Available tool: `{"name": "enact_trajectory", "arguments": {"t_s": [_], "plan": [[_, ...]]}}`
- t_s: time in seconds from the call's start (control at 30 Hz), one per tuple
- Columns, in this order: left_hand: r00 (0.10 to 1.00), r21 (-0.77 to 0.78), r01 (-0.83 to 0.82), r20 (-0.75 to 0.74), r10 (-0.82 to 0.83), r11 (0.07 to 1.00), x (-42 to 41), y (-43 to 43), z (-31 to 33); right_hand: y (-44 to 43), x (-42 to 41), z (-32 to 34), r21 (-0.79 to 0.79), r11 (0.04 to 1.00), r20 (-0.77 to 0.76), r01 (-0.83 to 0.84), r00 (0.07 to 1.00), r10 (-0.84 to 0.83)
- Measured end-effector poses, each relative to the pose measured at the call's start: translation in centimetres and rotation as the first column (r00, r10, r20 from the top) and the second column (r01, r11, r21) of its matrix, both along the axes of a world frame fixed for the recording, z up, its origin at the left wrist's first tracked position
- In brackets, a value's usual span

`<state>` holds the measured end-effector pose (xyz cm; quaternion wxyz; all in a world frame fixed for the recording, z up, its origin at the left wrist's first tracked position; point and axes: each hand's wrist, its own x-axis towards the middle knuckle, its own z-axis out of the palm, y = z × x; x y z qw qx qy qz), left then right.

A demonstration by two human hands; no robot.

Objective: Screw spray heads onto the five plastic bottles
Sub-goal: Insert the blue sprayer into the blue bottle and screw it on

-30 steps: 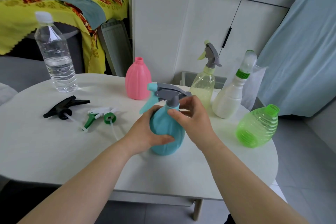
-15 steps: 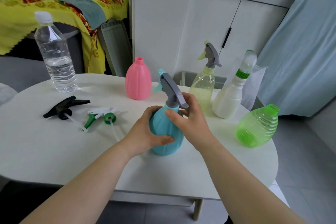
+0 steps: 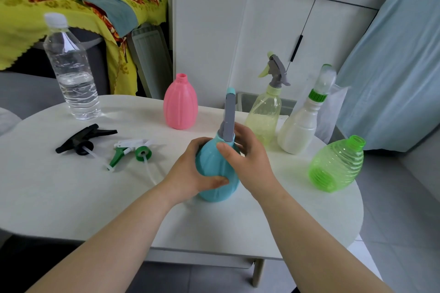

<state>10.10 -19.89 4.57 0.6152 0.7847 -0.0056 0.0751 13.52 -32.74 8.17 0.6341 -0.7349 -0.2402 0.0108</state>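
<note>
Left hand grips bottle (right, seemingly, sprayer).

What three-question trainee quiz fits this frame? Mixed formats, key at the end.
1. True or false: the pink ribbed plastic bottle has no spray head on it.
2. Which hand grips the body of the round teal plastic bottle? A) left B) right C) neither
3. How many loose spray heads lie on the white table?
Key: 1 true. 2 A: the left hand wraps the body, and the right hand pinches the collar of the grey spray head. 3 two: the black spray head and the green-and-white spray head.
</note>
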Motion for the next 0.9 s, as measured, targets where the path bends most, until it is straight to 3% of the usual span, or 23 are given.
{"name": "enact_trajectory", "arguments": {"t_s": [0.23,0.4,0.53,0.67,0.73,0.8,0.9], "plan": [[0.999,-0.01,-0.052,0.017,0.052,0.999,-0.1,-0.5,-0.2,0.3,0.1,0.4,-0.031,0.994,0.005,0.109,0.994,-0.109],[0.999,0.071,-0.043,-0.01,0.044,0.997,0.1,-0.3,0.1,1.3,1.0,1.6,-0.082,0.995,-0.097,-0.052,0.994,0.044],[0.996,0.1,0.076,-0.06,-0.07,0.992,0.3,0.3,0.3,0.8,1.9,2.6,-0.146,0.96,-0.198,-0.24,0.958,0.21],[0.995,0.109,0.064,-0.077,-0.056,0.992,0.4,0.0,-0.5,0.9,1.9,2.5,-0.09,0.954,-0.205,-0.286,0.943,0.263],[0.998,0.126,0.0,-0.062,0.008,0.992,0.5,-0.3,-0.9,1.3,1.7,2.1,-0.058,0.977,-0.162,-0.206,0.967,0.194],[0.998,0.131,-0.045,-0.046,0.052,0.99,0.6,-0.6,-1.4,2.0,1.0,1.2,-0.062,0.998,-0.097,0.002,0.995,-0.008],[0.995,0.114,-0.085,-0.034,0.089,0.99,0.6,-1.2,-1.8,3.2,0.3,0.4,-0.135,0.946,0.019,0.294,0.955,-0.295]]}}
